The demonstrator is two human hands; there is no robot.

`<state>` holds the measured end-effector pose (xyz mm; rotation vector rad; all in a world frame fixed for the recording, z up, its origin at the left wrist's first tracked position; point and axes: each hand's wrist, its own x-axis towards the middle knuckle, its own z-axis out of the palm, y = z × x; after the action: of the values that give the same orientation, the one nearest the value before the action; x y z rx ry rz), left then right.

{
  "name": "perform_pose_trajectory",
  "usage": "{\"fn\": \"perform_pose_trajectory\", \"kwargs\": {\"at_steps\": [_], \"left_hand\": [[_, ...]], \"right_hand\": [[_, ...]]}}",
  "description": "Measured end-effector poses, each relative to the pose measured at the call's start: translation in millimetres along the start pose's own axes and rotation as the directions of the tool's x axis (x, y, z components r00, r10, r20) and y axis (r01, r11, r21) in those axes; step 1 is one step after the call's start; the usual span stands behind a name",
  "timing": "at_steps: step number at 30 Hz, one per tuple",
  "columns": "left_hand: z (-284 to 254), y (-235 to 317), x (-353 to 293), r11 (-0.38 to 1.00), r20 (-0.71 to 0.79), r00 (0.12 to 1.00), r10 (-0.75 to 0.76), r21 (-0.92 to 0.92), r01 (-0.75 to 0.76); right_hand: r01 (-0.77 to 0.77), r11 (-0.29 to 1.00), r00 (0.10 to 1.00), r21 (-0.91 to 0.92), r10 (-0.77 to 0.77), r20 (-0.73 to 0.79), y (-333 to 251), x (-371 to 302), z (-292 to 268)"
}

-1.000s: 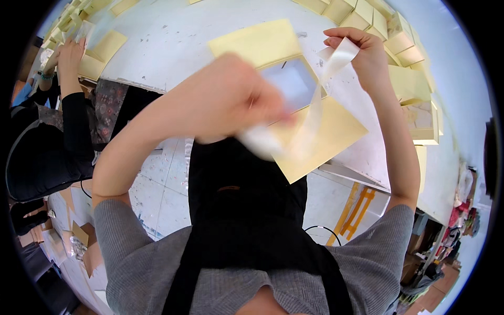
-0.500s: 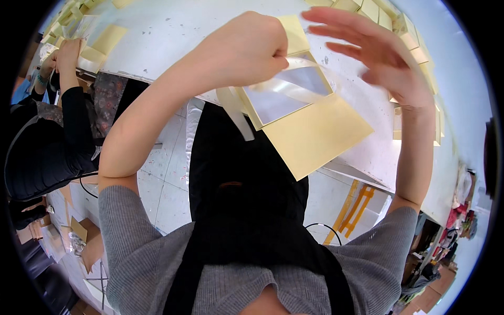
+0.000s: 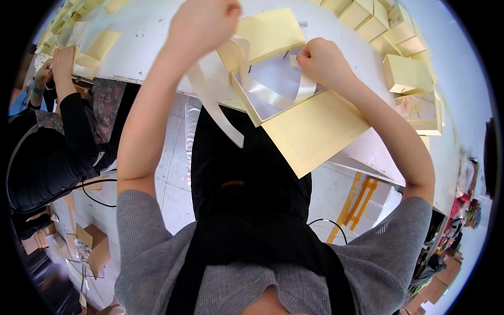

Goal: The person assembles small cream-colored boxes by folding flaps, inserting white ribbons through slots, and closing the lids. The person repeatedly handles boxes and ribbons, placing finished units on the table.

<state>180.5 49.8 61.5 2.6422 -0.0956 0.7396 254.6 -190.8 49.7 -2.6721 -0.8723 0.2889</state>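
A pale yellow gift box lies opened at the table's near edge, its inside a whitish lilac. One of its panels folds out toward me over the edge, and another lies back on the far side. A cream satin ribbon loops across the inside, and a loose length hangs over the table edge on the left. My left hand is raised left of the box, closed in a fist on the ribbon. My right hand pinches the ribbon at the box's right side; its fingertips are partly hidden.
More pale yellow boxes stand along the right and far right of the white table. At the left, a co-worker's hands work at another pale yellow piece. An opened brown carton is at the lower left.
My left hand has moved up and to the left. My right hand, spread and blurred before, has come down to the box's right side and closed on the ribbon.
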Motion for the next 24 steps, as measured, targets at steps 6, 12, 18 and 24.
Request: {"fn": "perform_pose_trajectory", "kwargs": {"at_steps": [6, 12, 18, 24], "left_hand": [[-15, -43, -5, 0.800, 0.655, 0.729, -0.199, -0.321, 0.507], [57, -71, -2, 0.645, 0.660, 0.751, -0.019, -0.566, 0.514], [88, -18, 5, 0.697, 0.613, 0.784, 0.102, -0.606, 0.383], [87, 11, 6, 0.803, 0.596, 0.776, 0.209, -0.557, 0.212]], "right_hand": [[0.122, 0.991, 0.992, -0.058, -0.124, -0.038, -1, -5, 6], [0.158, 0.982, 0.981, -0.101, -0.167, -0.096, 0, -12, 8], [0.098, 0.993, 0.987, -0.069, -0.106, -0.118, -4, -2, 16], [0.111, 0.990, 0.985, -0.082, -0.120, -0.121, -4, 5, 19]]}}
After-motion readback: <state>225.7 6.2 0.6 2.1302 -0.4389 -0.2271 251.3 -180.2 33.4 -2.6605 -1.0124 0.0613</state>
